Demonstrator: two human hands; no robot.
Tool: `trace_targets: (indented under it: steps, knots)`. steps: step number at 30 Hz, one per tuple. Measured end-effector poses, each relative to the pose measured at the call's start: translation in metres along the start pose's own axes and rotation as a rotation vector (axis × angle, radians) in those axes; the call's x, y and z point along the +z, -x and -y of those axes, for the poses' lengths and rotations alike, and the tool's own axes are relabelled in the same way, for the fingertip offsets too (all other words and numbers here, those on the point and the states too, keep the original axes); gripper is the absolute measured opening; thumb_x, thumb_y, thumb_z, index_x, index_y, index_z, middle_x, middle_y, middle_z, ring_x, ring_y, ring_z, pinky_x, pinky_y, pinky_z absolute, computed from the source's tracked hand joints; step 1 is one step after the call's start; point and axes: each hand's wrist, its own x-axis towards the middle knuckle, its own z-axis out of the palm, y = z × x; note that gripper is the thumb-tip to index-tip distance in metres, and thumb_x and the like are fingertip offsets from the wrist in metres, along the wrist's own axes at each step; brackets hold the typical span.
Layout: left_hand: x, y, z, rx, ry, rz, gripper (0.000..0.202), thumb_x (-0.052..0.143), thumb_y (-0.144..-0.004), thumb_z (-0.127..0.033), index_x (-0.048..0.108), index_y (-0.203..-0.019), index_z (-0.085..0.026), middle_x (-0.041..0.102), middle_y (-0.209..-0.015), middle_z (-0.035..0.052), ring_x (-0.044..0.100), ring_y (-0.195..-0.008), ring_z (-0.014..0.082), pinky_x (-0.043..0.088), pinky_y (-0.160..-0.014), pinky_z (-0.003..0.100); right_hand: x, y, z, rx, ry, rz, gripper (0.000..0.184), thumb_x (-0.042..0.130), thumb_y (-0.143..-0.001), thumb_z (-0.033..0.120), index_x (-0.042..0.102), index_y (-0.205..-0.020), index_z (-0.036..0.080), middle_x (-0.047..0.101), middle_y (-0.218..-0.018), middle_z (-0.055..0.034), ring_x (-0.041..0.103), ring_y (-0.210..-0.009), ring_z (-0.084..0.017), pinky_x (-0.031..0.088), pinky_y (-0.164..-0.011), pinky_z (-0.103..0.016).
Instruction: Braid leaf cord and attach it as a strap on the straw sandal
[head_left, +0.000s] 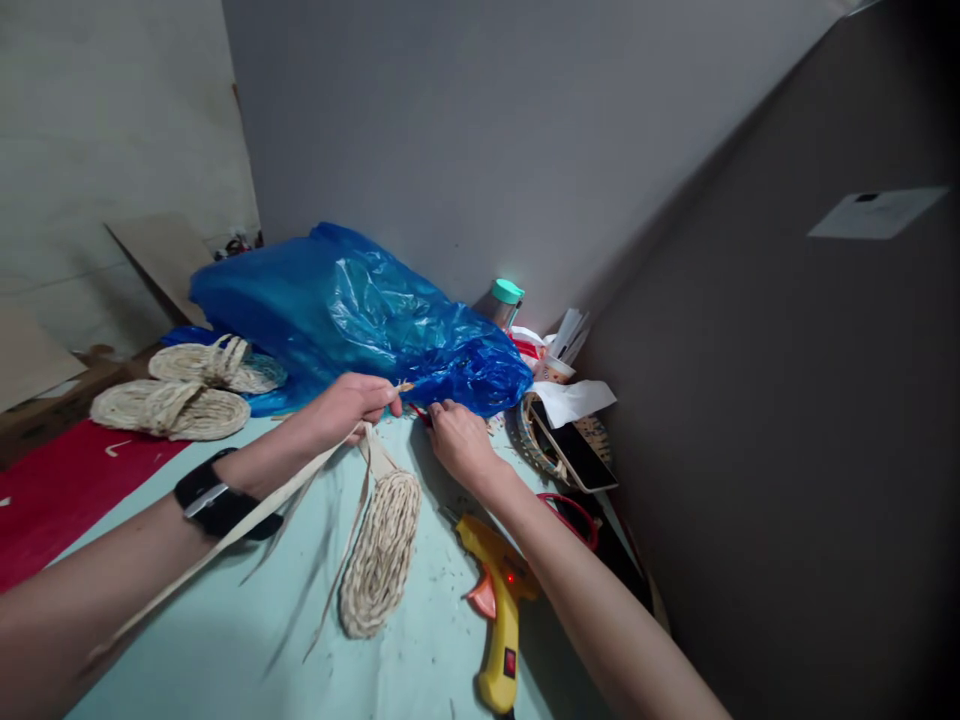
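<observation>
My left hand (360, 405), with a black watch strap (225, 495) on the wrist, pinches a pale plant-fibre strip (281, 490) whose brownish tip pokes past the fingers. The long strip trails back along the forearm. Below this hand a braided fibre shoe sole (381, 555) hangs or rests at a slant, with loose strands beside it. My right hand (459, 438) is closed around a thin red object (420, 413), mostly hidden by the fingers, close to the blue bag. Under the right forearm lies a yellow glue gun (499, 620) with an orange trigger and a lit red light.
A large blue plastic bag (337, 300) fills the back. Two woven slippers (172, 408) lie at the left near a red sheet (82, 490). To the right are a green-lidded bottle (508, 293), a paper cup (556, 370), and a phone (574, 445) leaning on a round basket (532, 440).
</observation>
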Motion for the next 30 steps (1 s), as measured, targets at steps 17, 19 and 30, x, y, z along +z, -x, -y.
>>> trace_targets:
  steps: [17, 19, 30]
  knots:
    - [0.049, -0.003, 0.026, -0.045, 0.185, 0.071, 0.038, 0.064, -0.077, -0.053, 0.067, -0.081, -0.016, 0.023, -0.053, -0.011, 0.016, -0.041, 0.0055, 0.012, -0.041, 0.022, -0.028, 0.076, -0.036, -0.08, -0.324, -0.259, 0.029, 0.048, -0.101, 0.029, 0.074, -0.099, 0.016, 0.077, -0.096, -0.0066, 0.07, -0.084, -0.019, 0.048, -0.073, -0.024]
    - [0.061, -0.004, 0.026, -0.004, 0.148, 0.082, 0.04, 0.062, -0.08, -0.054, 0.069, -0.084, -0.015, 0.026, -0.053, -0.0104, 0.019, -0.041, 0.0062, 0.015, -0.04, 0.022, -0.026, 0.085, -0.037, -0.061, -0.366, -0.302, 0.03, 0.048, -0.1, 0.029, 0.075, -0.099, 0.016, 0.078, -0.094, -0.0064, 0.071, -0.083, -0.02, 0.049, -0.072, -0.025]
    - [0.093, -0.014, 0.031, 0.28, -0.041, 0.166, 0.03, 0.058, -0.095, -0.043, 0.068, -0.095, -0.014, 0.071, -0.096, 0.004, 0.067, -0.091, 0.0215, 0.054, -0.084, 0.041, -0.019, 0.1, -0.029, -0.186, -0.371, -0.349, 0.025, 0.051, -0.094, 0.015, 0.076, -0.096, 0.017, 0.077, -0.093, -0.009, 0.069, -0.082, -0.02, 0.048, -0.078, -0.029]
